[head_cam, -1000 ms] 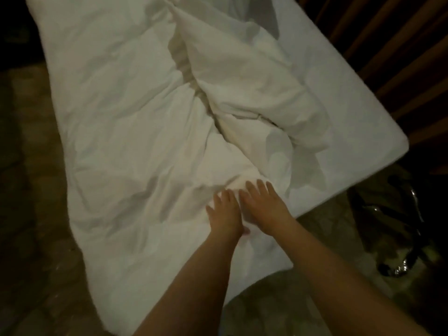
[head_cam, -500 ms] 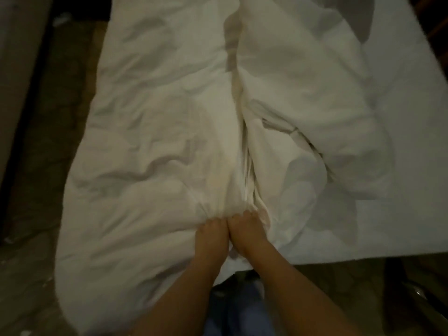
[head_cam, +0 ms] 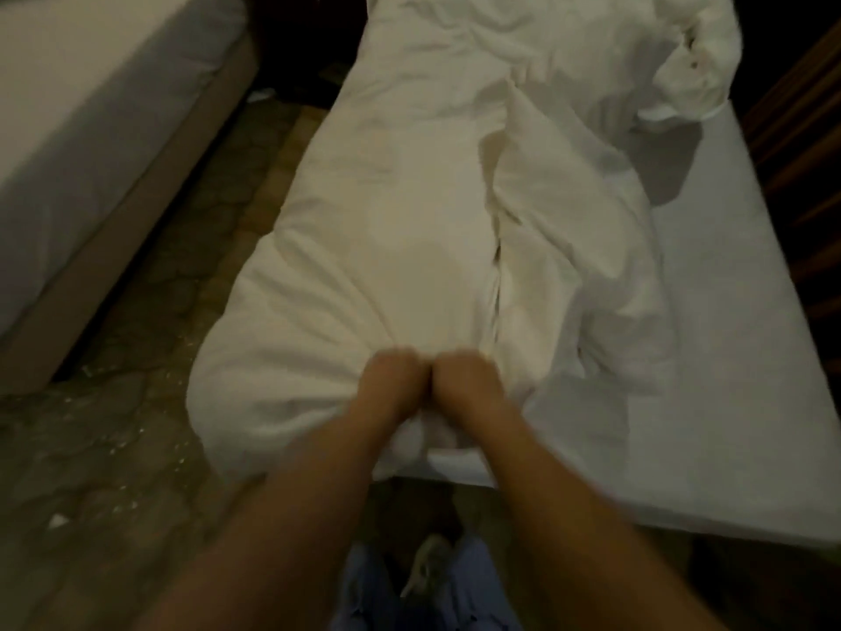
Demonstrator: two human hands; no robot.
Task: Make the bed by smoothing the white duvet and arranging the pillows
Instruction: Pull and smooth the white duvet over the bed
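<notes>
The white duvet (head_cam: 391, 211) lies crumpled lengthwise on the bed (head_cam: 737, 357), bunched to the left, with a deep fold running down its middle. Part of it hangs over the bed's left side. My left hand (head_cam: 393, 380) and my right hand (head_cam: 468, 380) sit side by side at the duvet's near end, fingers curled into the fabric and gripping it by the foot edge. A rumpled white heap (head_cam: 682, 61), perhaps a pillow or more duvet, lies at the far right of the bed. The bare sheet shows on the right.
A second bed (head_cam: 91, 129) with a beige base stands on the left across a narrow strip of patterned floor (head_cam: 150, 366). Dark wooden slats (head_cam: 801, 129) run along the right side. My legs and a shoe (head_cam: 428, 571) are at the foot of the bed.
My hands went from lying flat on the duvet to curling into its near edge. The view swung left and lifted, so the second bed and the bed's far end now show.
</notes>
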